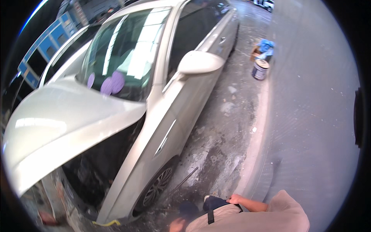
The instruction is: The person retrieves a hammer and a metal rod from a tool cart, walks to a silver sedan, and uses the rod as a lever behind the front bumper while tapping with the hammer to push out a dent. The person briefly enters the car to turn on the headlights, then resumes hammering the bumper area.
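Note:
My right hand [234, 199] is at my waist, against the hem of my beige shirt [262, 218] and my dark trousers. Its fingers are curled closed; whatever they may hold is hidden. Low at the bottom edge, my left hand [177, 225] hangs beside my other side, blurred and partly cut off, so its fingers cannot be read. To my left stands a pale car [160, 131] with its hood [58, 116] raised. The car's front wheel [156, 187] is nearest to my left hand. Purple round discs [113, 83] show at the base of the windshield [123, 50].
A grey wall [317, 96] runs along my right, with a pale strip at its foot. Farther along stand a paint can [261, 69] and a cardboard box with blue plastic [266, 48]. A thin rod [185, 179] lies by the wheel. The side mirror [201, 62] juts out over the stained floor [220, 131].

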